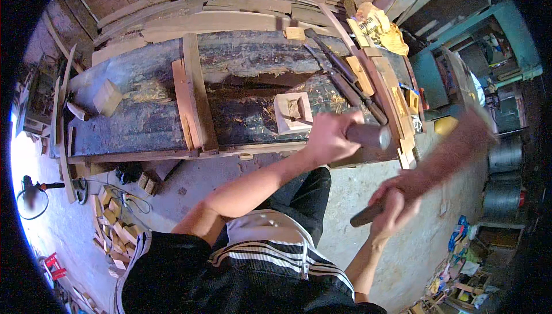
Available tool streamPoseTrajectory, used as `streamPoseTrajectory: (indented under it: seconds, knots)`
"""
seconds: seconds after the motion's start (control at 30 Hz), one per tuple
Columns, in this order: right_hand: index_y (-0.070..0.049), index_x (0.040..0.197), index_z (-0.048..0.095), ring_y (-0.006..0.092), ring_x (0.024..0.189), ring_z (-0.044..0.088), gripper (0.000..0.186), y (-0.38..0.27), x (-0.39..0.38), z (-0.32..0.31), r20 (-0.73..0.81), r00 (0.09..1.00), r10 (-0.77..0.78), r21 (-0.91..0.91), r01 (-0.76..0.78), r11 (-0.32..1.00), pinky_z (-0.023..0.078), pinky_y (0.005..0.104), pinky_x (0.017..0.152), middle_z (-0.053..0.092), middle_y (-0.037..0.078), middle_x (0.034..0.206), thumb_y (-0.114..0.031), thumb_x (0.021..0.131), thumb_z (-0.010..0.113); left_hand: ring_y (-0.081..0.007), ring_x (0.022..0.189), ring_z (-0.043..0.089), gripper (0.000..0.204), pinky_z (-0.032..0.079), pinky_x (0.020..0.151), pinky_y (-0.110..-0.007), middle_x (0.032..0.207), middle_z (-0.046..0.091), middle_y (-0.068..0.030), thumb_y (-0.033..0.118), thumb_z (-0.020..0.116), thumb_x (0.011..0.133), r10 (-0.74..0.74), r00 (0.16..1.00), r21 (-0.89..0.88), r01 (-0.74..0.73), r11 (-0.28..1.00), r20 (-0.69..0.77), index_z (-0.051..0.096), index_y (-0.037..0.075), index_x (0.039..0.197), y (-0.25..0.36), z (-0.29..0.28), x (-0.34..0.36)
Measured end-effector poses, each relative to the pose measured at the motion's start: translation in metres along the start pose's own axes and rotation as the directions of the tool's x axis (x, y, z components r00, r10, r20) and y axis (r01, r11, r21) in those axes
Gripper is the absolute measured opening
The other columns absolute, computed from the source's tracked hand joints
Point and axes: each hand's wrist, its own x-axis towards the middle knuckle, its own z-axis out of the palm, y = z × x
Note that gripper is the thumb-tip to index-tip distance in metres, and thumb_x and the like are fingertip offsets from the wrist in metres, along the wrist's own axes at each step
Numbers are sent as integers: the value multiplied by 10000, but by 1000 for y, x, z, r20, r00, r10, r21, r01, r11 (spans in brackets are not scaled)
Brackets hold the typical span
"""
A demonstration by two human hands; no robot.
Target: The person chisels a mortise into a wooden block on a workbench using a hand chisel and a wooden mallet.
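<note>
Shavings (294, 108) lie in the hollow of a pale wooden block (281, 115), which rests on the dark worktop (144, 125) near its front edge. The left hand (334, 139) has its fingers wrapped around the thick grey handle of a chisel (369, 136), its thin blade pointing toward that hollow; the exact tip is hard to make out. The right hand (394, 209) curls its fingers around a brown mallet (440, 161), blurred, apart from the chisel. Beyond, a crumpled yellow bag (382, 28) hides any contents.
</note>
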Motion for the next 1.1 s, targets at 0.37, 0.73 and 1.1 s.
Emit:
streamPoseTrajectory:
  seconds: [0.37,0.73,1.1]
  knots:
    - [49,1236,501,108,537,516,390,-8,-2,4,140,986,95,-160,-72,984,428,241,484,561,67,729,-137,904,592,-334,605,638,204,467,533,-424,637,613,-109,184,741,648,-13,999,41,15,999,-52,590,117,769,5,-2,1]
    - [19,1201,514,79,507,506,429,6,-16,8,97,930,355,63,-361,930,422,239,448,562,19,727,-225,896,689,-99,664,562,354,458,601,-290,787,656,0,308,794,820,-366,841,-468,158,870,-397,659,-5,917,-22,-20,49]
    - [-12,1107,533,85,514,508,344,7,-32,-13,28,929,368,31,-369,929,435,244,446,547,21,715,-279,930,657,-60,469,458,275,349,451,-247,582,529,22,254,749,882,-281,883,-551,31,834,-376,582,75,758,9,-28,56]
